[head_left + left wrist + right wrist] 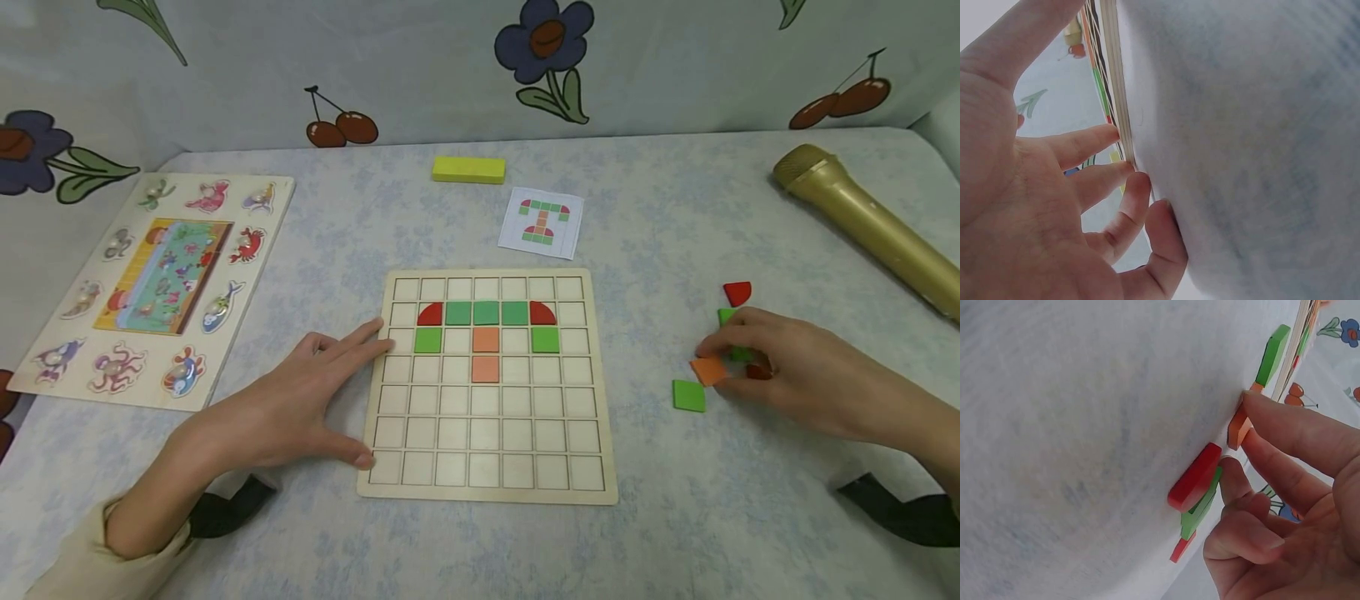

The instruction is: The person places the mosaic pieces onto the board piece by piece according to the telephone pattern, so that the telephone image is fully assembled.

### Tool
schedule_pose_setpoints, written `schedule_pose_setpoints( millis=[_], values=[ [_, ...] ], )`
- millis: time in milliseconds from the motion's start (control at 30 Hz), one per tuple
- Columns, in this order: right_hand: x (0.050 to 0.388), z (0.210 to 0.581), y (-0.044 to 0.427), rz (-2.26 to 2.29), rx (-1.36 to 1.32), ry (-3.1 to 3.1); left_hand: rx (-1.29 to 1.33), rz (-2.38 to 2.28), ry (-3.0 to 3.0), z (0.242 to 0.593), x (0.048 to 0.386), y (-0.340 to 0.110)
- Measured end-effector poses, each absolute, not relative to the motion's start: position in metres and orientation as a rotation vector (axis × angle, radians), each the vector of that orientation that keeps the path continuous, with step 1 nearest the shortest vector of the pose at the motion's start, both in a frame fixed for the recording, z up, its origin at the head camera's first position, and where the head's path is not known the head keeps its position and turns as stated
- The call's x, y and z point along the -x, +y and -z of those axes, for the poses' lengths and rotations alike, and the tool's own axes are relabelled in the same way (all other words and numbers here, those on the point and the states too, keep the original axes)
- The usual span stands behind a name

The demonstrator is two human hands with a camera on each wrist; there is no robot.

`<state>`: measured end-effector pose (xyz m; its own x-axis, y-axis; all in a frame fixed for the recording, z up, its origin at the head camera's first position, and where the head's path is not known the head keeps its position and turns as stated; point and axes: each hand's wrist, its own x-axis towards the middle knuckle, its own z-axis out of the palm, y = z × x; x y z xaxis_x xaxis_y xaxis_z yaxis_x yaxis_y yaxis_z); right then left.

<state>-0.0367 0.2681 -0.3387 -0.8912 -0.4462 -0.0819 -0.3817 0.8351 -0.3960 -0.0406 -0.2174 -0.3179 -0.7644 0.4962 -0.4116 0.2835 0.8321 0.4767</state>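
Observation:
A wooden grid board [438, 475] lies in the middle of the table. Red quarter-round tiles, green square tiles and two orange square tiles [485, 369] sit in its upper cells. My left hand [277, 417] rests along the board's left edge, fingers and thumb spread and touching the rim. On the right, my right hand [802, 375] pinches an orange square tile [1239, 427] between thumb and finger. Around it lie a green square tile [688, 396], a red quarter-round tile [738, 293] and other green and red tiles partly hidden under the hand.
Behind the board lies a pattern card [542, 222] showing a T-like tile figure, with a yellow block [468, 170] beyond it. A picture puzzle board [247, 325] lies at the left. A gold microphone [870, 221] lies at the far right.

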Motion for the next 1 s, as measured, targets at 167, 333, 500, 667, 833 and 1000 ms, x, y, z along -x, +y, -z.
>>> schedule_pose_setpoints(
  millis=[167,333,500,667,833,1000],
  values=[
    [0.038,0.339,0.268,0.552,0.666,2.855,-0.573,-0.540,2.474,0.319,0.041,-0.218],
    [0.039,0.338,0.266,0.495,0.691,2.903,-0.581,-0.546,2.476,0.320,0.041,-0.218],
    [0.039,0.338,0.265,0.473,0.740,2.933,-0.592,-0.542,2.483,0.320,0.041,-0.218],
    [0.038,0.337,0.263,0.485,0.778,2.930,-0.603,-0.542,2.486,0.320,0.041,-0.218],
    [0.039,0.331,0.258,0.582,0.792,2.908,-0.608,-0.540,2.483,0.320,0.041,-0.218],
    [0.043,0.325,0.245,0.725,0.823,2.880,-0.591,-0.540,2.480,0.320,0.041,-0.218]
  ],
)
